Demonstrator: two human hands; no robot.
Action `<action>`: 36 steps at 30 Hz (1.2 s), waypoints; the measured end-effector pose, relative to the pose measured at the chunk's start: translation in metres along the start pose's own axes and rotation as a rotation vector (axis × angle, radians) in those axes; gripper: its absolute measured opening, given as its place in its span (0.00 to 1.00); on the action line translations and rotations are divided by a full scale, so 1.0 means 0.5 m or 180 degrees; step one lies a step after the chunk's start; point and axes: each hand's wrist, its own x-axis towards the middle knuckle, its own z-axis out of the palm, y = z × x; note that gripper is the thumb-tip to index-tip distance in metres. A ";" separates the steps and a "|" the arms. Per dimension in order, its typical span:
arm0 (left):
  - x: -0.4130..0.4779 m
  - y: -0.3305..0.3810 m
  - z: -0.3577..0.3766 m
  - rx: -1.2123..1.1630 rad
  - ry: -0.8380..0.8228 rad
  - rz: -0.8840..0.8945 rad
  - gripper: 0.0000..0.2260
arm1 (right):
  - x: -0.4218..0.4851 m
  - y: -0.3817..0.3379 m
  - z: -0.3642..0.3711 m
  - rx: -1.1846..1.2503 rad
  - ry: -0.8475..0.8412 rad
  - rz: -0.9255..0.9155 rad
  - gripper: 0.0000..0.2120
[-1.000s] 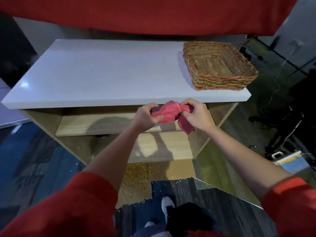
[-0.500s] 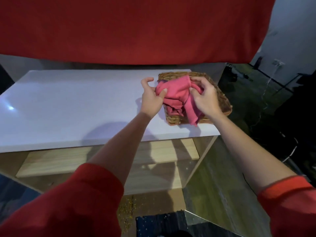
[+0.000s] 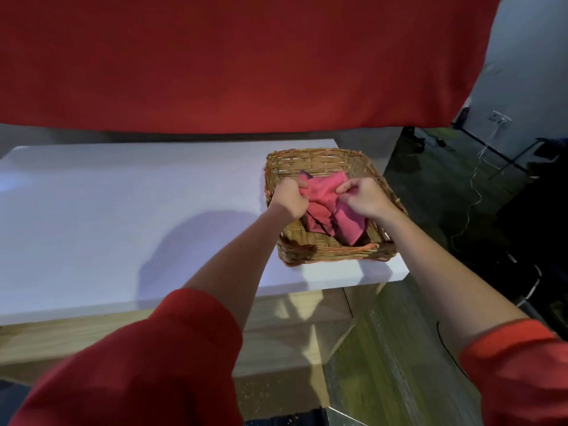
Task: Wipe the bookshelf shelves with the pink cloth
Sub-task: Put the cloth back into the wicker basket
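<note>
While both arms reach forward in the head view, my left hand (image 3: pixel 289 198) clutches the left side of the pink cloth (image 3: pixel 323 192), fingers curled round it. My right hand (image 3: pixel 365 198) pinches its right side. The cloth lies bunched inside the wicker basket (image 3: pixel 310 157), at the right end of the bookshelf (image 3: pixel 123 216) top.
</note>
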 end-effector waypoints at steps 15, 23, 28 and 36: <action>0.063 0.013 0.042 0.0170 -0.0213 0.0188 0.26 | -0.002 0.025 -0.008 -0.0110 -0.0632 0.0210 0.15; 0.048 -0.012 0.064 0.0955 -0.0913 -0.0087 0.13 | -0.007 0.045 -0.010 -0.0964 -0.0903 0.0334 0.15; 0.029 -0.005 0.062 0.1059 -0.1210 -0.0071 0.09 | -0.008 0.051 -0.004 -0.1608 -0.0494 -0.0038 0.18; -0.019 0.020 0.044 0.1503 -0.1428 0.0170 0.15 | -0.035 0.043 0.006 -0.1321 -0.0879 -0.0133 0.12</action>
